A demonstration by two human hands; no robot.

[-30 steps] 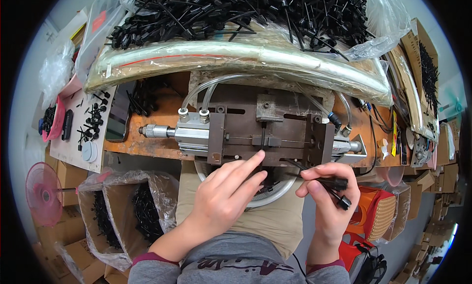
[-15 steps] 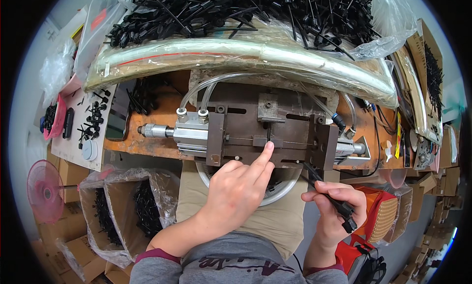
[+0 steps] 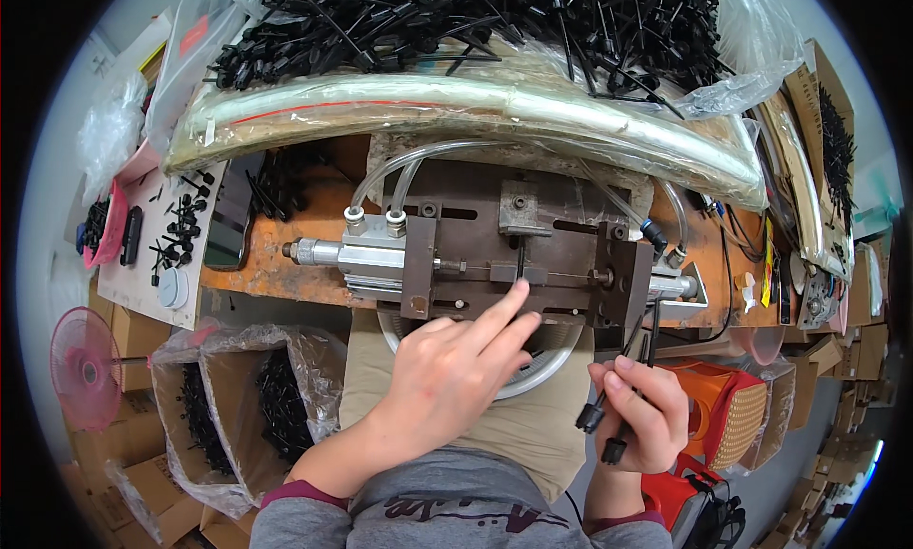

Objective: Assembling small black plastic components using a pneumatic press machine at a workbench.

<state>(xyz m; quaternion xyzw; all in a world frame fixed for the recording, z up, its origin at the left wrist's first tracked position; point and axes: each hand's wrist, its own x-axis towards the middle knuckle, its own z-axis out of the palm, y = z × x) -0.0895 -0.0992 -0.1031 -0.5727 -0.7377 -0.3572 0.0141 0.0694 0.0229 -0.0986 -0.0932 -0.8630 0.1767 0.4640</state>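
My left hand reaches over the front of a dark metal fixture. Its index finger points out, the tip at the lower end of a thin black stem standing across a small block. That hand grips nothing, and its fingers are apart. Lower right of the fixture, my right hand is closed around a few black plastic stems with ribbed heads. Two heads hang below the fingers, while the thin ends point up. Metal air cylinders flank the fixture, their rods facing the block.
A plastic-lined tray heaped with black stemmed parts spans the back. Clear air hoses arch behind the fixture. On the left are a phone, loose parts and a pink fan; lined boxes stand below.
Both cylinder rods have come inward toward the block. My right hand has turned, so the stems' heads now hang to its left. My left fingertip has drawn back slightly.
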